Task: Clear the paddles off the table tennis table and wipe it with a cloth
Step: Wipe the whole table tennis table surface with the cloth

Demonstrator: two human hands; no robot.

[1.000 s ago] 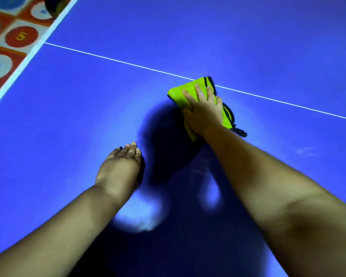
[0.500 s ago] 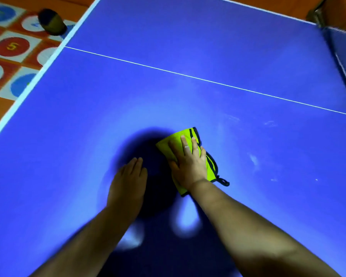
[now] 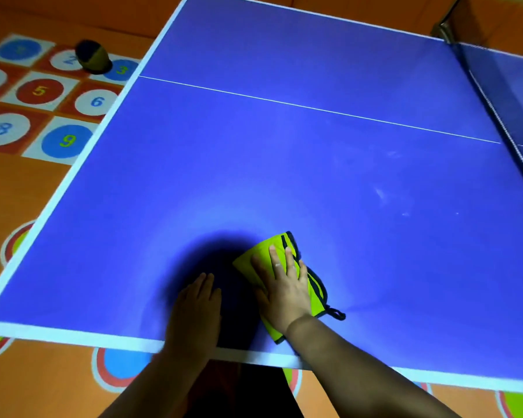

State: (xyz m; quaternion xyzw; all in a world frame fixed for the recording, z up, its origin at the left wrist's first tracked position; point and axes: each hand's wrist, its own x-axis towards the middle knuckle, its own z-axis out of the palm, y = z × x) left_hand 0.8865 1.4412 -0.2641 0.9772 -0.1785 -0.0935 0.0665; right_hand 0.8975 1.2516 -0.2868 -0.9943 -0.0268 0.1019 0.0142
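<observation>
Now, cloth (image 3: 280, 241): folded, flat on table (image 3: 254, 146), near front edge.
Right hand (image 3: 284, 291): fingers straight, pressing cloth down.
Left hand (image 3: 195, 312): flat, empty, resting beside.
Wiping: even pressure, overlapping strokes toward smudges (image 3: 380, 194).

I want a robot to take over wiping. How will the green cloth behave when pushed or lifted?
The green cloth is probably soft and floppy: it lies folded flat under the right hand. It likely slides easily on the smooth table. Lifted by its dark loop, it would probably unfold and droop.
</observation>
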